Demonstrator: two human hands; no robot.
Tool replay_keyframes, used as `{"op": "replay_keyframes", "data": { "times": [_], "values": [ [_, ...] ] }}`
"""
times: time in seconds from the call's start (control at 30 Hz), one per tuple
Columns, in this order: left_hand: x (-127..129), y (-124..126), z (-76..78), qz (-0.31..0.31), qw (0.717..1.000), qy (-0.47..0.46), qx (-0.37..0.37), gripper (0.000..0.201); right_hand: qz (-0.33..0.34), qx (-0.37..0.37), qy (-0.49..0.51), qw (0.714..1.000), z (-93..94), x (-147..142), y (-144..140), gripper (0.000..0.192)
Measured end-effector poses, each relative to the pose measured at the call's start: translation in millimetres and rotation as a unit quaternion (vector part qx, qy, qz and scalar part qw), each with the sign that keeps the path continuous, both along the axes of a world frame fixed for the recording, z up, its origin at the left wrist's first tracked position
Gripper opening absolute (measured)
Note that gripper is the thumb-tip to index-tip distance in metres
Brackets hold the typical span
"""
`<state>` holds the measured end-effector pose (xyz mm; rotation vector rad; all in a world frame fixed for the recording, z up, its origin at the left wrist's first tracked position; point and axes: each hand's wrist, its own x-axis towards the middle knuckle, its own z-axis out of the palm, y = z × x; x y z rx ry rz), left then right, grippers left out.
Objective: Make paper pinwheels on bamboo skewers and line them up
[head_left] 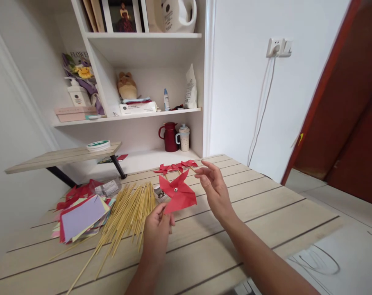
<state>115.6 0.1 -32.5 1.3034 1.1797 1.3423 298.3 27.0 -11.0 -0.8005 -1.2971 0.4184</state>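
1. The red pinwheel (182,196) is up in front of the person, over the table (210,254). It is just right of the pile of sticks (129,213).
2. The left hand (157,229) has its fingers curled and pinching the pinwheel from below. I cannot tell if they grip a stick or only the low edge, as the hand hides that spot.
3. The right hand (216,192) is beside the pinwheel, not touching it. Its thumb and fingers are apart, and I see nothing held in them.
4. The pinwheel looks very light, so a soft pinch should be plenty.
5. It looks thin and bendy, like paper. A hard squeeze could crease the blades or tear a tip.
6. The shiny pin (175,189) in the middle looks hard and small. Pulling on a blade might rip the paper around it.
7. The best place to hold it is likely low down, under the blades, or else close to the pin. The pointy tips are likely the weakest place to grab.
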Motion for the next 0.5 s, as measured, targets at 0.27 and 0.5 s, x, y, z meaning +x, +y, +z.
{"op": "replay_keyframes", "data": {
  "times": [0.27,0.5],
  "values": [
    [0.6,0.8,-4.0,0.003,1.0,0.025,-0.011,0.026,-0.054,0.093,-0.175,0.979,3.7,-4.0,-6.5,0.03],
    [1.8,-0.7,-1.5,0.015,0.999,0.035,-0.026,0.023,-0.056,0.027,-0.232,0.971,-0.1,-3.9,-2.5,0.034]
  ]
}}
